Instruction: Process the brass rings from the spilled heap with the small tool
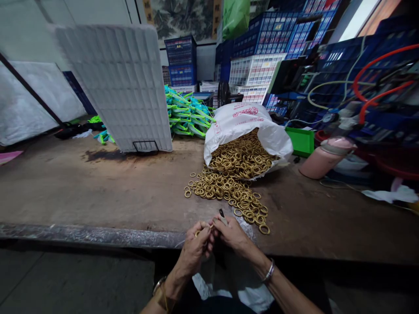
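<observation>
At the table's front edge, my left hand (195,240) is closed on a gold ring (197,233), mostly covered by the fingers. Its fingertips meet those of my right hand (234,234). A small knife-like tool (223,217), pale with a dark tip, sticks up from the closed fingers of my right hand; its lower part is hidden. Just beyond both hands, a pile of gold rings (225,187) spreads over the wooden table (147,192). More rings spill from the mouth of a white woven sack (240,115) lying on its side.
A ribbed white panel (114,83) stands on the left, held by a black wire stand (145,146). Bright green and blue pieces (188,111) are heaped behind it. To the right are a green tray (300,141) and a pink bottle (327,157). Stacked blue crates (258,35) rise behind.
</observation>
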